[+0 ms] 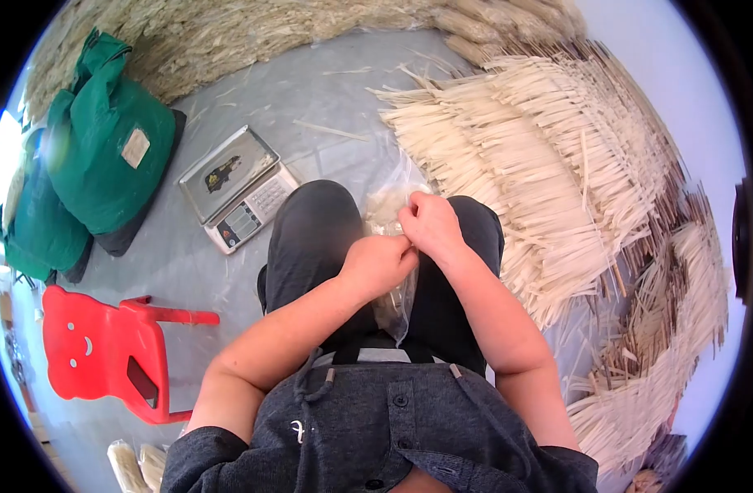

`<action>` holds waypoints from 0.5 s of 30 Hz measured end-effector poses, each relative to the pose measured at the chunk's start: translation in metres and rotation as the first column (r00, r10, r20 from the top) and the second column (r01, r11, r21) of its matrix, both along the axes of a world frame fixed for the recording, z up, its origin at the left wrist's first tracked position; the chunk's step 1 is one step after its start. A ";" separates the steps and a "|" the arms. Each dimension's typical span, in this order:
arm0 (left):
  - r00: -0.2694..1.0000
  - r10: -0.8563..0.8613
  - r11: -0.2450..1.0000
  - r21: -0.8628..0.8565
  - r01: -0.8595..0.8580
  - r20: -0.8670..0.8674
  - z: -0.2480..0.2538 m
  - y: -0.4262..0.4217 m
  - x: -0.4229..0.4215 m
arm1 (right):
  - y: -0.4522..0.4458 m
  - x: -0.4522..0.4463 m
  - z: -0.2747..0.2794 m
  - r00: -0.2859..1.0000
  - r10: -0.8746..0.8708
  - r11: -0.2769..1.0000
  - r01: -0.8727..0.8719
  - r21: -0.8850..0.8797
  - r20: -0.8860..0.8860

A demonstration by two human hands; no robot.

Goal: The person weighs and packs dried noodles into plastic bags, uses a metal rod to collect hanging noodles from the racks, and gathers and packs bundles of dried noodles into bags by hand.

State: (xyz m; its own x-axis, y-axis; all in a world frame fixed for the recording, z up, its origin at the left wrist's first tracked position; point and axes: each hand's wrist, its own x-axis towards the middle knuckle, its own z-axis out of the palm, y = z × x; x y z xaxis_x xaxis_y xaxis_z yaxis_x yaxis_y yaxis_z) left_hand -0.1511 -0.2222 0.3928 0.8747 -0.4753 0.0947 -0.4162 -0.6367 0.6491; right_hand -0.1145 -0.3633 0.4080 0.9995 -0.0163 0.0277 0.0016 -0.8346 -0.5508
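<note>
A clear plastic bag (pixel 389 203) with pale contents lies between my knees, its lower end (pixel 393 316) reaching toward my lap. My left hand (pixel 378 264) is closed on the bag's middle, fingers curled in. Just above and to the right, my right hand (pixel 430 224) pinches the plastic too. The two hands touch or nearly touch, and the exact grip of the fingertips is hidden. To the left of my knees stands a digital scale (pixel 265 197) with a metal tray (pixel 257 148) and a dark patch on the tray.
Layered piles of pale dried strips (pixel 524 140) spread to the right, with more heaped along the back (pixel 228 37). Green sacks (pixel 105 164) stand at the left. A red chair (pixel 85 345) holds a dark flat phone-like object (pixel 142 381). Filled plastic bags (pixel 128 468) lie bottom left.
</note>
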 end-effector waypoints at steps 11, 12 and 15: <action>0.992 -0.065 0.997 0.039 0.062 0.106 0.002 -0.002 -0.004 | -0.015 0.043 -0.018 0.983 -0.034 0.995 0.016 0.098 0.181; 0.991 -0.066 0.998 0.020 0.064 0.119 0.001 -0.001 -0.006 | -0.017 0.049 -0.018 0.976 -0.048 0.991 0.020 0.130 0.214; 0.989 -0.065 0.998 0.007 0.064 0.131 0.001 -0.001 -0.008 | -0.019 0.067 -0.016 0.972 -0.063 0.990 0.032 0.136 0.228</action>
